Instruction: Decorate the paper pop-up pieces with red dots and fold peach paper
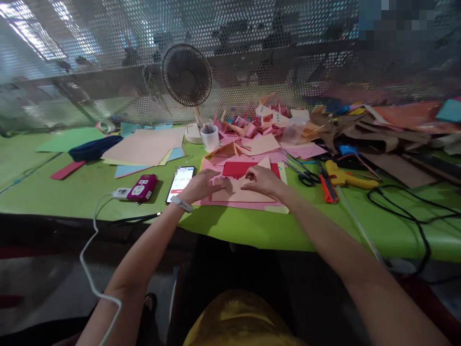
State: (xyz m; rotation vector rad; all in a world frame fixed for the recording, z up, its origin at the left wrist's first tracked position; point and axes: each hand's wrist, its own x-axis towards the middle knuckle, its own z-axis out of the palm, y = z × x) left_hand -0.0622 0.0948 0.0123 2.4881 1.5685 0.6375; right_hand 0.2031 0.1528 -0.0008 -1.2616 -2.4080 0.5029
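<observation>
My left hand (203, 185) is over the left side of a peach paper sheet (236, 194), fingers stretched toward the middle and nothing visible in them. My right hand (264, 181) is over the sheet's right side, fingers bent and thumb apart from them; I see nothing gripped. Whether the fingertips touch the paper is hard to tell. Behind the hands lies a red paper piece (232, 169). A peach paper point (265, 162) sticks up just behind my right hand. Pink paper (205, 202) shows under the peach sheet.
A phone (182, 181) and a purple power bank (143, 187) lie left. Scissors (306, 177), a red cutter (328, 186) and a yellow glue gun (349, 177) lie right. Behind stand a fan (187, 75), a plastic cup (210, 139) and a pile of folded paper (252, 122).
</observation>
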